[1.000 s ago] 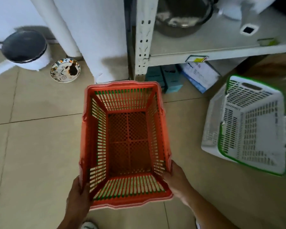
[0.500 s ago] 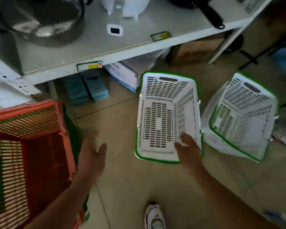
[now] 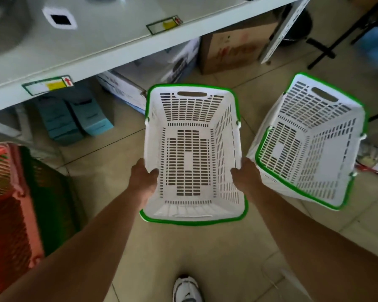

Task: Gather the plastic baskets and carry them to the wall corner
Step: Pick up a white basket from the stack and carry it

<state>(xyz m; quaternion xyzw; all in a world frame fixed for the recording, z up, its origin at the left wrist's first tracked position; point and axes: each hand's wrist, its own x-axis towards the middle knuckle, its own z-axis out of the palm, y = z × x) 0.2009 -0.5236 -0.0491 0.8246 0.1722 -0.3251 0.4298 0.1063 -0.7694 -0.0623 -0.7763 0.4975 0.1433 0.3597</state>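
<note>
Both hands gripped white green-rimmed basket [image 3: 192,153].
Left hand [image 3: 143,178] and right hand [image 3: 246,176] closed on its side walls; looked light, stiff, rim-grippable.

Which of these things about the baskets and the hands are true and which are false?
1. Both hands hold one white basket. True: the left hand is on its left side and the right hand on its right.
2. That basket is full of toys. False: it is empty.
3. A second white basket sits to the right, tilted. True.
4. The red basket is on the right. False: it is at the left edge.
5. The white baskets have blue rims. False: the rims are green.
</note>
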